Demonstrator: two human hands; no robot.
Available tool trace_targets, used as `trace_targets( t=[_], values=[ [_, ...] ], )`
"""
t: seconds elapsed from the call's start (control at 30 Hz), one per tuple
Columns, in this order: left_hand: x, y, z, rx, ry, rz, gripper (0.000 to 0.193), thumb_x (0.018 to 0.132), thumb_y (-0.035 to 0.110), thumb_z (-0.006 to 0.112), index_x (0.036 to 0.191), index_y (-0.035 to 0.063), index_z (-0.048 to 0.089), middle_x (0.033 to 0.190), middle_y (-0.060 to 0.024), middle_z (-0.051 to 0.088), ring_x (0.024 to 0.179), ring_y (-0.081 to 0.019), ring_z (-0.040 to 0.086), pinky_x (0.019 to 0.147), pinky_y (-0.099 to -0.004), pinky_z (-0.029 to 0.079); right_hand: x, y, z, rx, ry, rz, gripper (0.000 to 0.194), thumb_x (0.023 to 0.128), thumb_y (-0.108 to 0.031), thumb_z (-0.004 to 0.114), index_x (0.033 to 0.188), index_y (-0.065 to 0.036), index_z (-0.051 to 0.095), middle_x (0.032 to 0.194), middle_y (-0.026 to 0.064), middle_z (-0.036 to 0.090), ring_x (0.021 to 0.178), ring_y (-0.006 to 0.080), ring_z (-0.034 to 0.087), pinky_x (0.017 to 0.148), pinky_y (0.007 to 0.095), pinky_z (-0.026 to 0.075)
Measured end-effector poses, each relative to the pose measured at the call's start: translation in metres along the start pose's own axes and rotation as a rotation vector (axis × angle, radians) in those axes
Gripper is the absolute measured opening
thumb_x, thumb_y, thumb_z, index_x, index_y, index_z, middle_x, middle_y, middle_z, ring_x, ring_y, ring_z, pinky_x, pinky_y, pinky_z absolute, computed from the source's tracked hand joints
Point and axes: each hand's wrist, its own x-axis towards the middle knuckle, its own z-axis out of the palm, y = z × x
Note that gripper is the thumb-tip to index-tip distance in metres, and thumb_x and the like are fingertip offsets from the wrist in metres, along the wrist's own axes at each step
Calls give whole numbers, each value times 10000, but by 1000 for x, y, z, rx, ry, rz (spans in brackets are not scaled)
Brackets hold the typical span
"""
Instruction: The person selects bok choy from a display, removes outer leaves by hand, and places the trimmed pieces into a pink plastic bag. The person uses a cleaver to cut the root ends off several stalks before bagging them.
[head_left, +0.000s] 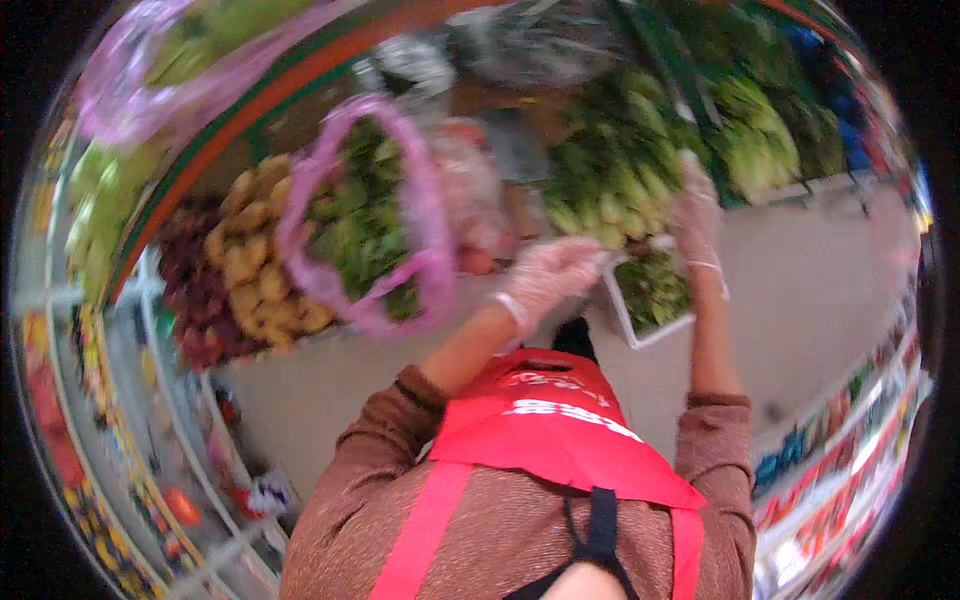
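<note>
Both hands wear thin clear plastic gloves. My left hand (551, 277) is over the front edge of the produce display, left of a white crate (624, 307) of leafy greens (651, 292); blur hides whether it holds anything. My right hand (697, 214) reaches up along the right side of a pile of leafy green vegetables (619, 172), its fingertips near the leaves; I cannot tell if it grips any. The crate sits low in front of the pile, between my two forearms.
Left of my hands are red produce in clear plastic (469, 195), greens in a pink plastic bag (439, 217), ginger-like tan roots (255, 255) and dark red produce (202, 292). An orange-green shelf edge (217, 142) curves above. Stocked shelves stand at both sides.
</note>
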Motion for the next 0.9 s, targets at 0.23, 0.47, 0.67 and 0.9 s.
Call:
trace_targets(
  t=[0.23,0.47,0.67,0.9],
  values=[
    [-63,48,-69,-55,39,162,376,990,168,703,1333,32,635,1113,-18,689,1009,-109,636,924,-298,529,3,31,22,-187,-273,129,667,889,-115,638,1528,-38,463,1438,234,584,1383,384,516,1119,442,436],
    [-96,100,-236,261,984,372,339,951,209,722,1252,52,710,1077,-69,746,819,-183,705,795,-345,576,-25,-37,12,312,-91,110,555,963,7,543,1500,-134,532,1485,171,548,1372,334,522,1133,400,417],
    [-100,95,-318,1344,990,-195,406,899,384,670,1187,109,744,1192,-201,721,1141,-411,662,982,-478,511,-42,-92,6,209,-107,71,578,923,57,576,1449,-181,596,1494,180,542,1323,355,564,1077,423,471],
    [-65,78,-345,1267,880,-331,636,811,482,765,1277,56,691,1282,-191,703,1191,-364,662,1012,-462,504,-50,-112,-3,256,-155,152,507,927,52,574,1386,-148,654,1462,171,574,1282,334,605,1062,401,498]
  ],
)
